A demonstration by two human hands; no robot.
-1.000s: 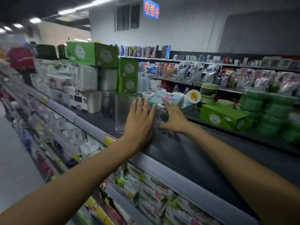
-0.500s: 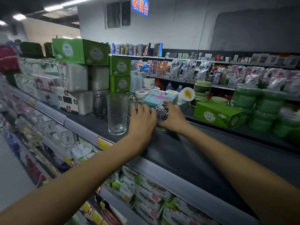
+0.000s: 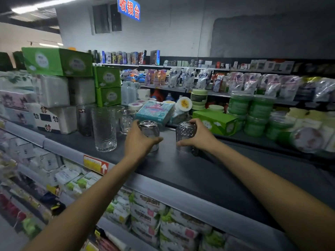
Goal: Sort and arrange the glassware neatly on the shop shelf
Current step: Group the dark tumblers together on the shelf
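On the dark top shelf (image 3: 181, 171) my left hand (image 3: 139, 140) grips a short clear glass (image 3: 150, 131) standing upside down. My right hand (image 3: 201, 135) grips a second short patterned glass (image 3: 185, 136), also upside down, a hand's width to the right. A tall textured glass (image 3: 104, 129) stands upright left of my left hand. Behind it are a dark tall glass (image 3: 84, 121) and a smaller clear glass (image 3: 126, 120), partly hidden.
Stacked tissue packs (image 3: 52, 105) and green boxes (image 3: 107, 86) crowd the left back. A teal box (image 3: 155, 111), a green box (image 3: 215, 121) and green tubs (image 3: 252, 113) stand behind the glasses. The shelf's grey front rail (image 3: 163, 194) carries a red price tag (image 3: 96, 163).
My hands, close together a second ago, have drawn apart toward me. Each now holds its own upturned glass, the right one moved rightward.
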